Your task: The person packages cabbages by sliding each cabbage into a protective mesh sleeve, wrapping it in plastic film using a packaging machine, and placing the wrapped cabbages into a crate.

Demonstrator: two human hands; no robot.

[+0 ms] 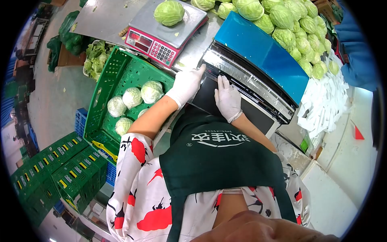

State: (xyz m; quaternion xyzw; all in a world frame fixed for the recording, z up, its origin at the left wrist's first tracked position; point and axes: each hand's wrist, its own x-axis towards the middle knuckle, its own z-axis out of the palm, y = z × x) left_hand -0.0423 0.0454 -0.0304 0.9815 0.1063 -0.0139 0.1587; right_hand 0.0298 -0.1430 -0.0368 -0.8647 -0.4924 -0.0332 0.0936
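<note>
My left hand (186, 86), in a white glove, is at the left end of the wrapping machine (244, 74). One finger reaches up to its frame, while the others curl down; what they pinch is too small to make out. Beside it my right hand (228, 99), also gloved, lies over the machine's dark plate (252, 115) with fingers extended and thumb apart. Nothing shows in it. Above the hands runs a shiny film strip under a blue cover (262, 52). One cabbage (169, 13) rests on the red-edged scale (150, 45) at the top.
Several wrapped cabbages (152, 92) lie in a green crate (105, 86) on the left. Loose cabbages (284, 18) are heaped behind the blue cover. White strips (324, 97) hang at the right. Stacked green crates (76, 171) stand at lower left. Someone's blue clothing (358, 48) shows at upper right.
</note>
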